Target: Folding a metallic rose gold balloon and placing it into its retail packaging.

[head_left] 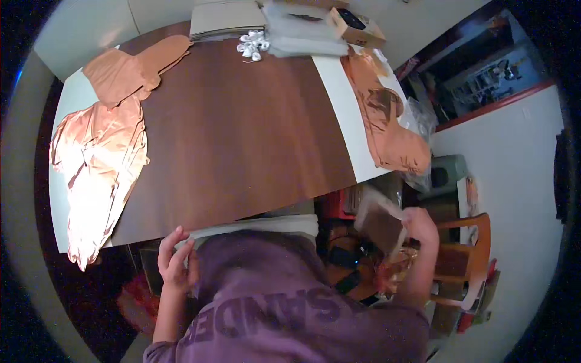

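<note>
My right hand (420,225) is raised off the table's right front corner. Its fingers pinch the edge of a see-through plastic bag (365,219), which is smeared by motion. Near the front edge of the table my left hand (174,261) holds nothing, its fingers bent a little and apart. Ahead of it on the left lie shiny copper-coloured sheets (100,145), flat and creased, like deflated foil balloons. A matte copper piece (124,72) touches them at the far left. More copper pieces (396,142) rest along the table's right side.
The brown-topped table (242,133) has white side strips. At its back are a cardboard stack (227,18), small white bundles (253,45), clear plastic packets (302,33) and a box (356,27). A wooden chair (481,260) and a grey-green bin (445,175) stand at the right.
</note>
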The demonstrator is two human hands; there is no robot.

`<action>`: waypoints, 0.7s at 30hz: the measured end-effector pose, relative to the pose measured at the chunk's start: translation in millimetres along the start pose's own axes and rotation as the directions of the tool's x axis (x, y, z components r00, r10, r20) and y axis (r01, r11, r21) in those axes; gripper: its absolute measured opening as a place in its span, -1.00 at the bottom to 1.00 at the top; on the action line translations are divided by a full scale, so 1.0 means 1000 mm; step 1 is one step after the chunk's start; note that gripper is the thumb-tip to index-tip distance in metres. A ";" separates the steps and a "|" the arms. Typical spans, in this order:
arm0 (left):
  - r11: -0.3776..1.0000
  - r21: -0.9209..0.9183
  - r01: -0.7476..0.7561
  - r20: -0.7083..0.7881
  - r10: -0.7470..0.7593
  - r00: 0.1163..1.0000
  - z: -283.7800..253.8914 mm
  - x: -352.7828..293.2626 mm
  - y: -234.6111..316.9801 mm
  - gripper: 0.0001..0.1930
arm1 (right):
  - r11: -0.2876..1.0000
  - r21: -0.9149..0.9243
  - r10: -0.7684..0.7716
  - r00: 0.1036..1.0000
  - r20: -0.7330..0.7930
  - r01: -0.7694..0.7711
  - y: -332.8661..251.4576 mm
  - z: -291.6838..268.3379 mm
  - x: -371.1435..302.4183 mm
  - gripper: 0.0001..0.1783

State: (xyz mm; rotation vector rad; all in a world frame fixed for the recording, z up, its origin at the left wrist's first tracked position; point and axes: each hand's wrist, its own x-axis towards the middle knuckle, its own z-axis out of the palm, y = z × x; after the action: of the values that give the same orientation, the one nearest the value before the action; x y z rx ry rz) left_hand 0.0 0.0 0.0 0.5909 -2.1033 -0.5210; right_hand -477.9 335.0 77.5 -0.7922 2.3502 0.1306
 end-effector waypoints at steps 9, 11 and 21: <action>0.996 0.053 0.067 0.040 -0.069 0.997 -0.015 -0.014 -0.008 -0.70 | 0.938 0.201 -0.024 0.630 -0.777 0.284 0.001 0.157 0.172 -0.81; 0.997 0.015 0.074 0.072 -0.075 0.995 -0.011 0.009 -0.014 -0.69 | 0.915 0.330 0.128 0.610 -0.782 0.232 0.060 0.188 0.210 -0.80; 0.632 0.722 0.281 0.049 -0.451 0.891 -0.172 0.046 -0.053 -0.51 | 0.884 -0.434 0.068 0.968 -0.242 -0.171 -0.026 0.133 0.190 -0.46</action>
State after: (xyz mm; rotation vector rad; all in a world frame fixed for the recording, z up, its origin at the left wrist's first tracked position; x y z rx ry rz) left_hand 130.7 -94.1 91.7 1.4982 -2.3876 0.0454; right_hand -505.8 254.5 -139.9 -0.9141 2.6202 0.7010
